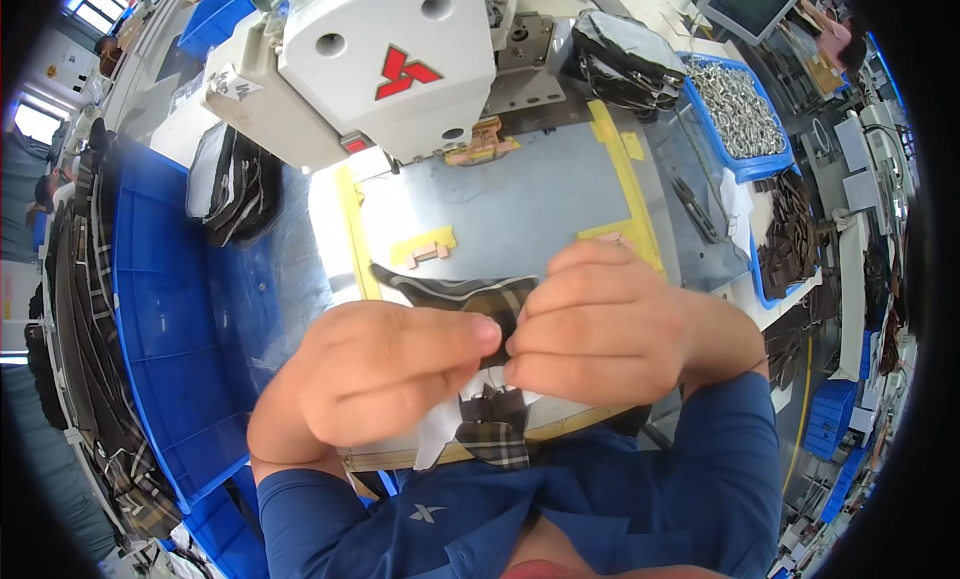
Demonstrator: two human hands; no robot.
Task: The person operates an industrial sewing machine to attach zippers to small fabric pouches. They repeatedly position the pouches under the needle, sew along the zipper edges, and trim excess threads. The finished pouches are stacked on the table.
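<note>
Left hand (pixel 400 364) and right hand (pixel 605 329) nearly meet, fingers closed, both pinching dark plaid cloth (pixel 450 296) over near edge of metal plate (pixel 520 199), close to chest. Hands hide cloth's middle; plaid end hangs below.

White sewing machine head (pixel 390 69) overhangs far side of plate — yellow tape (pixel 617 164) along plate's sides. Dark fabric bundles (pixel 240 189) left and right of machine. Big blue crate (pixel 165 309) at left. Right: black-handled snips (pixel 695 209), blue tray (pixel 772 165) of metal hardware — dark brown pieces (pixel 787 224) nearer.
</note>
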